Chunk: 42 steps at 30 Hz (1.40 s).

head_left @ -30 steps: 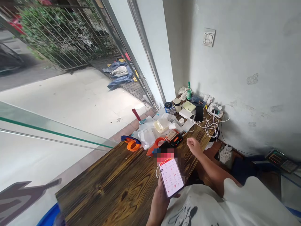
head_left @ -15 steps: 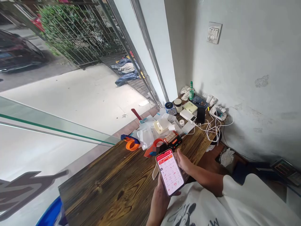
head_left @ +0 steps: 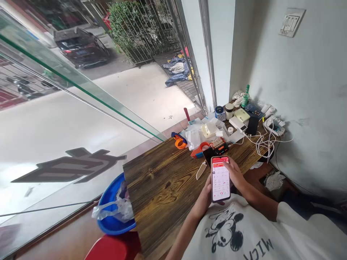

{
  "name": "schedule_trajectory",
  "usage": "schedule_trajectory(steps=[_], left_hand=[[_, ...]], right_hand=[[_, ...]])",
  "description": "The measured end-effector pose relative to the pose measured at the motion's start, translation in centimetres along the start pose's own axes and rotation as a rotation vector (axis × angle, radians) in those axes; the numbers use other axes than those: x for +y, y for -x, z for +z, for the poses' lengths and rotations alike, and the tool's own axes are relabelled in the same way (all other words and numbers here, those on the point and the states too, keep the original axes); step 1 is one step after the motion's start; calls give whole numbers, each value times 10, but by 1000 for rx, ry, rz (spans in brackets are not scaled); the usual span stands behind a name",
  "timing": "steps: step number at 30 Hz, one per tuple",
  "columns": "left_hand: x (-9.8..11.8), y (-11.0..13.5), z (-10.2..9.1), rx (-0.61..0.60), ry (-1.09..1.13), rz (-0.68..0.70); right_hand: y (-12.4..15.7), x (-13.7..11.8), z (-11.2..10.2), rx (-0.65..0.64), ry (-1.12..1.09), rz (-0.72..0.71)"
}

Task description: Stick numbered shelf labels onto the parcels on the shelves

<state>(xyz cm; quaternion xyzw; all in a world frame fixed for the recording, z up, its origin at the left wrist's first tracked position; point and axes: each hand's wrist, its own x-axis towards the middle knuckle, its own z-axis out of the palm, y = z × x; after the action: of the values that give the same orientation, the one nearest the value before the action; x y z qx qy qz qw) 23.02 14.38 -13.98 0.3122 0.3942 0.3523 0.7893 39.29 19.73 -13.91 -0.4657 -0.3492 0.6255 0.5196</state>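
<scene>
blue basin [head_left: 110,202] sits far left by the glass front [head_left: 67,108], then the wooden table [head_left: 162,180]. left hand [head_left: 204,193] curls closed round the phone [head_left: 221,178], held before the chest at the table's edge. right hand [head_left: 236,174] clamps its right side, thumb by the screen. probably best to keep the left grip firm and tap lightly. clutter and white cables [head_left: 261,142] run toward the grey wall [head_left: 311,90]

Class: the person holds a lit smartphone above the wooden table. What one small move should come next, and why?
Probably a tap with the right thumb: the left hand cradles the slim smartphone with its lit red-and-white screen from below, while the right hand rests at its right edge, thumb near the screen's top.
</scene>
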Motion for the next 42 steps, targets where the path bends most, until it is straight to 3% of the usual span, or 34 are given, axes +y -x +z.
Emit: schedule_trajectory(steps=[3, 7, 13, 17, 27, 35, 42], left_hand=[[0, 5, 1, -56, -20, 12], [2, 11, -1, -63, -24, 6], [6, 17, -9, -7, 94, -4], [-2, 15, -16, 14, 166, 23], [10, 26, -13, 12, 98, 12], [18, 32, -11, -8, 158, 0], [16, 29, -10, 71, 99, 3]], right_hand=[[2, 4, 6, 63, 17, -4], [13, 10, 13, 56, -48, 22], [41, 16, 16, -171, -18, 62], [51, 23, 19, -214, -91, 124], [57, 12, 25, -269, -96, 126], [57, 21, 28, -213, 27, 93], [58, 19, 28, -277, -6, 87]])
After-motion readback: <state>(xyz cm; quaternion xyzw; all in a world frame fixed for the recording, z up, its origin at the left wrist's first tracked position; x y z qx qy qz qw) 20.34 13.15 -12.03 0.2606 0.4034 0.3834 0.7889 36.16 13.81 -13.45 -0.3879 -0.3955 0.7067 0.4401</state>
